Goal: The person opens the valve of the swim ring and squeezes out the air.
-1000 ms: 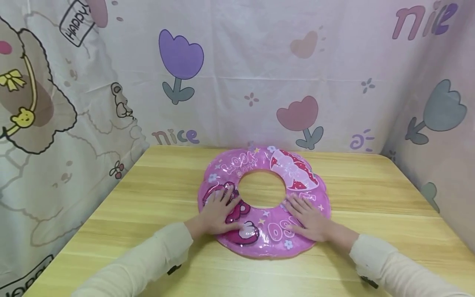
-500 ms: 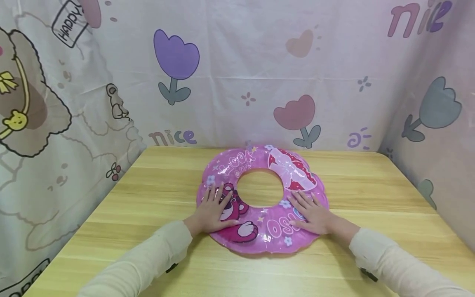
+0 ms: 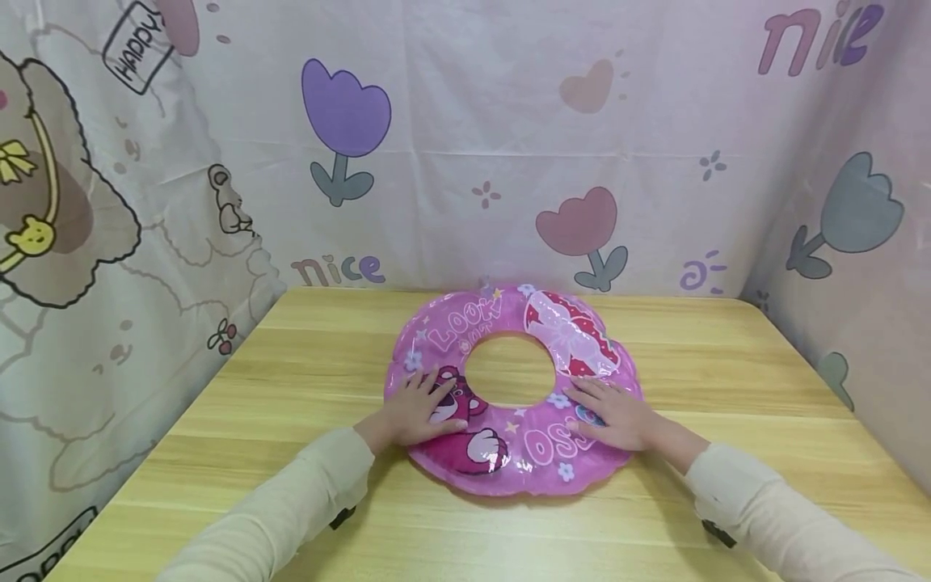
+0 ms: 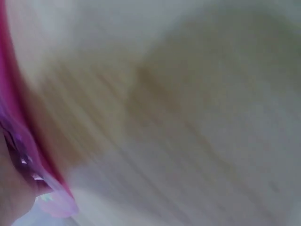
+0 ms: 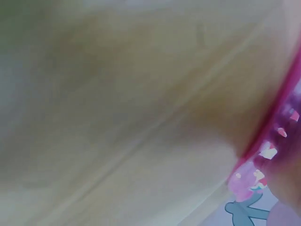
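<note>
A pink inflatable swim ring point(image 3: 538, 477) lies flat on the wooden table, printed with a bear, a bow and white lettering. On its left side rests my left hand point(image 3: 418, 411), fingers spread over the bear print. My right hand point(image 3: 614, 416) lies on the right side with its fingers extended toward the hole. In the left wrist view, the ring's edge point(image 4: 28, 117) and part of the hand point(image 4: 14, 193) show at the left. The right wrist view has the ring's edge point(image 5: 277, 117) at the right, beside a blurred bit of hand point(image 5: 287, 183).
The light wooden table point(image 3: 291, 501) reaches back to a printed cloth point(image 3: 465, 97) with tulips and lettering. More cloth point(image 3: 131, 242) hangs along the left side, and another stretch point(image 3: 858, 339) along the right. The ring's far edge lies close to the back cloth.
The view shifts slightly, mostly in the first half second. Both hands stay on the ring; since half a second ago, the left hand's fingertips have come slightly nearer the body.
</note>
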### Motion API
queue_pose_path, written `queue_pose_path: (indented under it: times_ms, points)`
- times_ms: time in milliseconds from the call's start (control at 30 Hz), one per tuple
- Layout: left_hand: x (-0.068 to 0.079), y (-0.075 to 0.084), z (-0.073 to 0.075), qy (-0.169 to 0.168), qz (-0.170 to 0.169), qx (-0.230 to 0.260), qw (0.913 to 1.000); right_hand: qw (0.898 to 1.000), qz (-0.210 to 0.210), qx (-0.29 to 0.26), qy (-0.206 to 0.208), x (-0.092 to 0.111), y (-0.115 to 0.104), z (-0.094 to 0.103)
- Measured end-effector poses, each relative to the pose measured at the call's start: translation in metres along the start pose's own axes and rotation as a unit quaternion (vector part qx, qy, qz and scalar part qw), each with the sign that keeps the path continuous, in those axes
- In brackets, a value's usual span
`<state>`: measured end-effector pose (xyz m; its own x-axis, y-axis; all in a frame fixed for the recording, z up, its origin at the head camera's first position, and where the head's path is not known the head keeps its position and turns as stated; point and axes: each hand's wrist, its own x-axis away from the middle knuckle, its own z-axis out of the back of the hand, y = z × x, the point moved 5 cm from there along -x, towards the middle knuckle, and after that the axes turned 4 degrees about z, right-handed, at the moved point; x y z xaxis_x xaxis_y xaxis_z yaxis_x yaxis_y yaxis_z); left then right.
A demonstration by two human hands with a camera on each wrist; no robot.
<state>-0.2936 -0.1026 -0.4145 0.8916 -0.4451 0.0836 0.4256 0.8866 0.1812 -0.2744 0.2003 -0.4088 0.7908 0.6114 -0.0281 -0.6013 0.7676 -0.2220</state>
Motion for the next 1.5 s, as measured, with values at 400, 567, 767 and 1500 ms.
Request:
queue_pose_path:
  times_ms: [400, 567, 767, 1500]
  points:
    - [-0.007, 0.001, 0.013, 0.09, -0.035, -0.031, 0.9949, 0.997, -0.056, 0.022, 0.04, -0.014, 0.003, 0.005]
    - [-0.015, -0.01, 0.01, 0.045, -0.009, -0.022, 0.9987, 0.997, -0.075, -0.012, 0.007, -0.02, 0.011, 0.003]
    - [-0.021, -0.015, 0.009, -0.011, 0.016, -0.013, 0.9997, 0.995, -0.073, -0.059, -0.021, -0.028, 0.018, 0.007]
    - [-0.029, -0.01, 0.009, -0.041, 0.038, -0.015, 0.9983, 0.993, -0.102, -0.02, -0.064, -0.036, 0.02, 0.016]
